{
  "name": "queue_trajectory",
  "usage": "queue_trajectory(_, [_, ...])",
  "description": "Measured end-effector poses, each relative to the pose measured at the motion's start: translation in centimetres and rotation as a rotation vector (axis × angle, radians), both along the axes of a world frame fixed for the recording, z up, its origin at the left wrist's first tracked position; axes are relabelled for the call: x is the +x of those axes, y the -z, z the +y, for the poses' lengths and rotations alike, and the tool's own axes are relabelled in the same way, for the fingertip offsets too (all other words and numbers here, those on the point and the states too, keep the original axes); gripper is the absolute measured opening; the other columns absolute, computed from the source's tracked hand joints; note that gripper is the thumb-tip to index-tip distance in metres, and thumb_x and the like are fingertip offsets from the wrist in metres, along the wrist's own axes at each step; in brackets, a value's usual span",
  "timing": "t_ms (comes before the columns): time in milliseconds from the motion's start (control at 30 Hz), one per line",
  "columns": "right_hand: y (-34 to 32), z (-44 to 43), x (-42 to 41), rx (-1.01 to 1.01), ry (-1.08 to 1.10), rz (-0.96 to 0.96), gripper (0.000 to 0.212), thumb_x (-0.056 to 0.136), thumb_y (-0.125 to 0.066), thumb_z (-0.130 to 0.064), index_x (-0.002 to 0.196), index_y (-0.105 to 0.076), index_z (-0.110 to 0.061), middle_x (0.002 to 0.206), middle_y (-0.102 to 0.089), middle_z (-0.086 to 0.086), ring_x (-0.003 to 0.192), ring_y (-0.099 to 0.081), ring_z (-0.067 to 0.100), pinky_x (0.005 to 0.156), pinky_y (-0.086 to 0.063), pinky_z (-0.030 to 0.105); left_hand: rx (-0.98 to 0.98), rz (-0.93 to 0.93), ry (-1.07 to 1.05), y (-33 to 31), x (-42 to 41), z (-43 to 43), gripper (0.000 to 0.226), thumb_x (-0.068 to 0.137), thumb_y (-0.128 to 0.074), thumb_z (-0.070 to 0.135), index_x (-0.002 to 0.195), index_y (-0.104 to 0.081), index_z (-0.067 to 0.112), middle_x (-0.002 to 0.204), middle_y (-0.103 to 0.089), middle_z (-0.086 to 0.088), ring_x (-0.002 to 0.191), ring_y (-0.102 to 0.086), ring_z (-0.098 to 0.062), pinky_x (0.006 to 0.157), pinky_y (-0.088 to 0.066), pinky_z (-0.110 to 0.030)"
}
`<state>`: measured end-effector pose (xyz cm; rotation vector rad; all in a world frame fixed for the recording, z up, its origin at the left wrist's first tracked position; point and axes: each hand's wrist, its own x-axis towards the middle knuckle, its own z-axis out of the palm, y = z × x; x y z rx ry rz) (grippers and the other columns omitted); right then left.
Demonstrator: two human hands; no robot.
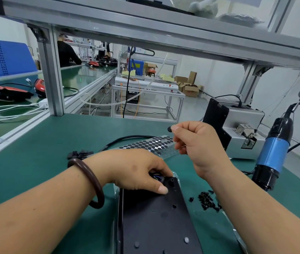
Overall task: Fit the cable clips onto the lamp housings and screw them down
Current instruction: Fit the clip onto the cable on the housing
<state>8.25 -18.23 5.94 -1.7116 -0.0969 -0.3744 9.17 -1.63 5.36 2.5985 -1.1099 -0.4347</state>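
Green bench mat under an aluminium frame. Flat at near centre sits black lamp housing (156, 220): looks long, stiff and probably light, so likely to skate if pushed. Best pinned at the far end by the cable entry, where left hand (138, 171) already grips, fingers curled over the edge, thumb pressed on top. Raised beyond, right hand (196, 143), thumb and forefinger pinching small black dot (169, 128) above sheet of dots (151, 144); seems tiny, easy to drop. Cable clips (79, 154) heaped left of the wrist. Loose screws (207, 199) just right of the housing, liable to scatter. Hanging screwdriver (273, 154) and feeder box (240, 129) crowd the right; open mat to the left.
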Motion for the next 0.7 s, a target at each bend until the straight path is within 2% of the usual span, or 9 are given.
queue_trajectory(100, [-0.1,-0.1,-0.1,0.016,-0.013,0.039,0.021,0.088,-0.065,-0.010,0.067,-0.063,-0.013,0.052,-0.057,-0.004,0.045,-0.049,0.007,0.043,-0.041,0.018,0.014,-0.030,-0.052,0.0,0.6,0.3,0.047,0.086,-0.058,0.052,0.131,-0.049,0.043,0.128,-0.056,0.016,0.115,-0.051,-0.005,0.104,-0.039,-0.031])
queue_trajectory(233, [-0.7,-0.6,-0.4,-0.067,-0.133,0.193,0.022,0.086,-0.067,-0.009,0.064,-0.063,-0.012,0.052,-0.055,0.000,0.043,-0.047,0.009,0.043,-0.037,0.020,0.000,-0.025,-0.087,0.0,0.8,0.5,0.045,0.087,-0.058,0.051,0.130,-0.049,0.046,0.129,-0.055,0.017,0.116,-0.050,-0.005,0.104,-0.038,-0.030])
queue_trajectory(367, [-1.2,-1.8,-1.0,-0.287,-0.377,0.380,0.020,0.082,-0.068,-0.005,0.063,-0.064,-0.012,0.050,-0.053,0.002,0.042,-0.046,0.010,0.041,-0.032,0.019,-0.032,-0.008,-0.106,0.0,0.8,0.5,0.043,0.085,-0.061,0.050,0.127,-0.053,0.046,0.123,-0.058,0.019,0.111,-0.052,-0.004,0.102,-0.039,-0.027])
queue_trajectory(467, [-1.0,-2.5,-1.6,-0.488,-0.574,0.476,0.010,0.070,-0.072,-0.010,0.062,-0.067,-0.015,0.050,-0.055,0.001,0.041,-0.047,0.010,0.041,-0.033,0.018,-0.048,0.015,-0.118,0.0,0.8,0.5,0.043,0.084,-0.063,0.050,0.126,-0.055,0.045,0.116,-0.061,0.020,0.107,-0.054,-0.003,0.100,-0.041,-0.027])
queue_trajectory(567, [-0.1,-3.1,-2.3,-0.548,-0.628,0.512,0.003,0.065,-0.069,-0.015,0.063,-0.070,-0.017,0.051,-0.055,0.000,0.042,-0.047,0.009,0.043,-0.033,0.019,-0.013,0.019,-0.113,-0.4,0.6,0.6,0.046,0.086,-0.061,0.049,0.131,-0.051,0.043,0.126,-0.056,0.020,0.115,-0.050,-0.001,0.102,-0.037,-0.022])
queue_trajectory(700, [0.4,-3.6,-2.3,-0.518,-0.619,0.476,0.006,0.068,-0.071,-0.013,0.063,-0.070,-0.017,0.051,-0.054,0.000,0.043,-0.045,0.010,0.045,-0.032,0.021,0.045,0.013,-0.100,-0.9,0.4,0.6,0.049,0.090,-0.057,0.042,0.137,-0.044,0.040,0.137,-0.049,0.020,0.123,-0.045,-0.001,0.107,-0.033,-0.023])
